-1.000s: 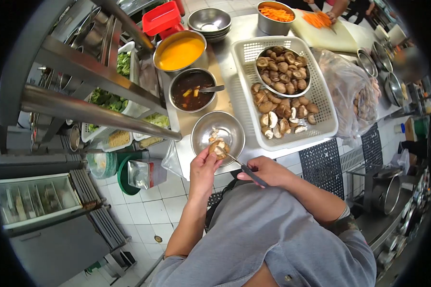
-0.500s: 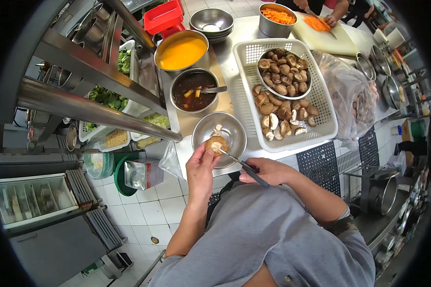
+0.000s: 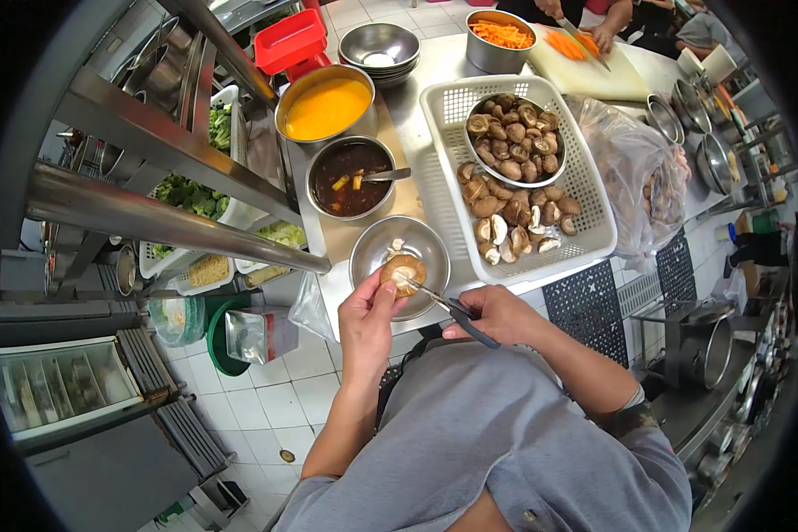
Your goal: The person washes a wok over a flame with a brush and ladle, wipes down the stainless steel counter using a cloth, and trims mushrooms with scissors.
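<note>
A brown mushroom (image 3: 403,272), its pale underside up, is pinched in my left hand (image 3: 370,312) over a steel bowl (image 3: 428,253) holding small pale pieces. My right hand (image 3: 495,316) grips dark-handled scissors (image 3: 472,326), whose metal tips touch the mushroom's middle. To the right, a white perforated basket (image 3: 587,191) contains loose mushrooms (image 3: 488,206), some showing white undersides, and a round metal bowl full of whole mushrooms (image 3: 516,140).
Behind the steel bowl are a pot of dark sauce (image 3: 350,204) with a spoon and a pot of orange liquid (image 3: 326,106). A co-worker's hands cut carrots on a board (image 3: 625,78). A plastic bag (image 3: 629,177) lies right of the basket. Metal rails (image 3: 177,222) cross the left.
The view has shifted slightly. The mushroom in my left hand has turned so that its underside faces up more, and the scissor tips remain at its middle.
</note>
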### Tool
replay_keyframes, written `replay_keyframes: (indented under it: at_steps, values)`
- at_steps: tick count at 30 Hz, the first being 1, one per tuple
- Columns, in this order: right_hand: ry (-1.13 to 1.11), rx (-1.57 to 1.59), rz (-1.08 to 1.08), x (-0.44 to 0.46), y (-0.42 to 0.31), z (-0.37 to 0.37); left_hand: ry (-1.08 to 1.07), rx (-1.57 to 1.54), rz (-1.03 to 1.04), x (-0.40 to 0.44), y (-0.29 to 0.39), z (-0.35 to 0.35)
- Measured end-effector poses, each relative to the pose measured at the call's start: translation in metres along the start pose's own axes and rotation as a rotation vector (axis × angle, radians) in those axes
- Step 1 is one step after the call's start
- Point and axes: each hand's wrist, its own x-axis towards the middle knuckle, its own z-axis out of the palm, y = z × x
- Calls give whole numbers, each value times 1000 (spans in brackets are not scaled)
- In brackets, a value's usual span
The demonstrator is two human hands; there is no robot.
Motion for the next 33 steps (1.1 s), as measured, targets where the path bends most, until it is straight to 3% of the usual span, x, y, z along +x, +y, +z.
replay_keyframes:
  at_steps: [5, 8, 10, 13, 19, 21, 22, 24, 27, 30, 33]
  values:
    - [-71, -47, 0, -20, 12, -21, -28, -59, -37, 5, -5, 2]
    - [7, 392, 90, -37, 29, -29, -128, -18, -33, 9, -9, 9]
    - [262, 408, -155, -35, 27, -30, -256, 75, -37, 8, -10, 25]
    - [476, 634, -308, -28, 14, -34, -487, 133, 4, 11, -15, 60]
    - [332, 489, -281, -58, 43, -98, -893, 313, 40, 32, -5, 112]
    - [326, 481, -338, -55, 70, -117, -897, 560, 127, 40, 4, 127]
    - [329, 485, -240, -61, 68, -133, -896, 688, 168, 43, 8, 134]
    - [464, 492, -183, -61, 76, -153, -773, 696, 258, 64, -14, 145]
    - [712, 48, -54, -67, 87, -178, -611, 897, 257, 77, -13, 166]
    - [905, 260, -252, -93, 120, -202, -419, 1027, 566, 97, -40, 167]
    - [915, 416, -237, -150, 153, -228, -415, 866, 542, 77, -24, 216]
